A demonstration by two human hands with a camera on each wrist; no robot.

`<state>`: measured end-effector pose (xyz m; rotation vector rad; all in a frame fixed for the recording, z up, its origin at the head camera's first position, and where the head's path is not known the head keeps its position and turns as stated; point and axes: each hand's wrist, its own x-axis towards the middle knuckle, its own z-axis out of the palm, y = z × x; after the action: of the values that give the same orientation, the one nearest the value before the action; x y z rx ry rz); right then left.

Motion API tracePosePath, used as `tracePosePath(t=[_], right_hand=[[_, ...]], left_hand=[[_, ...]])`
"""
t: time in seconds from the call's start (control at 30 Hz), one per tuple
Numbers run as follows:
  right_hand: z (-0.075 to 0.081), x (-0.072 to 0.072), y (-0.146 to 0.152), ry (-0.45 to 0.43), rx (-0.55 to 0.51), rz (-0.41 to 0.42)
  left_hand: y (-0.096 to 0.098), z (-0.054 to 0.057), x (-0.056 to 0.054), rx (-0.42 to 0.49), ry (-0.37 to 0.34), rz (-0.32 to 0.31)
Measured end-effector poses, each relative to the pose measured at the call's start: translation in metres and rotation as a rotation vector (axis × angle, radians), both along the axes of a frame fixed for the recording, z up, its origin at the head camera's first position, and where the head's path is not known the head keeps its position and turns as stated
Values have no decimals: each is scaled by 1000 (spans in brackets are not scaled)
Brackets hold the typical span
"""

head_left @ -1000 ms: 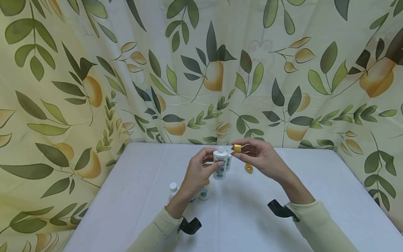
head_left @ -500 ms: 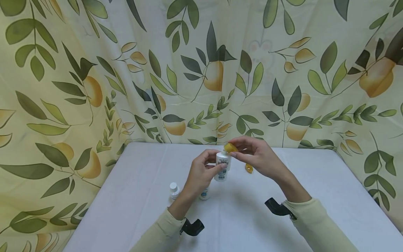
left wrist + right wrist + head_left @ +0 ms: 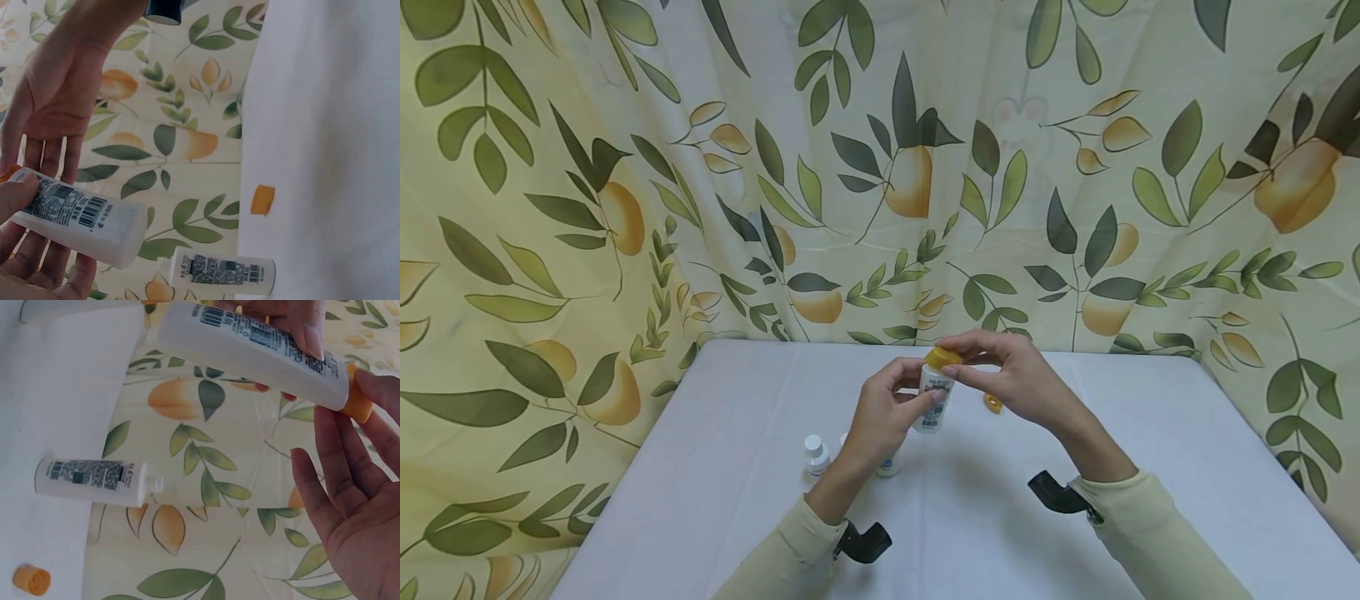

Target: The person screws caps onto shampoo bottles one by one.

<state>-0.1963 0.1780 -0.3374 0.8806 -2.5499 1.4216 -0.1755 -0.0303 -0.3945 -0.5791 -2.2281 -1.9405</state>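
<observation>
White bottle [image 3: 930,413] gripped in left hand [image 3: 882,412], orange cap [image 3: 942,358] atop pinched by right hand [image 3: 1017,372]

Your head view sits highest and farthest back, facing forward and down over the counter [image 3: 760,417] to the patterned cloth [image 3: 865,192]. Now in close: your left wrist view looks past your left grip [image 3: 885,410], turned sideways, counter on its right side; your right wrist view, near your right grip [image 3: 1017,372], puts counter left. Both wrist views share the held bottle [image 3: 253,353], its orange cap [image 3: 358,395] and the standing bottle [image 3: 90,481].
</observation>
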Motion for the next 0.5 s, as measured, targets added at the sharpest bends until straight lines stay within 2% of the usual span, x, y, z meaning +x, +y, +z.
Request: tracePosePath(t=[0.33, 0.5], right_hand=[[1, 2, 0, 23, 21, 18], [-1, 2, -2, 35, 27, 10]], left_hand=[[1, 3, 1, -46, 32, 16], [1, 3, 2, -42, 25, 17]])
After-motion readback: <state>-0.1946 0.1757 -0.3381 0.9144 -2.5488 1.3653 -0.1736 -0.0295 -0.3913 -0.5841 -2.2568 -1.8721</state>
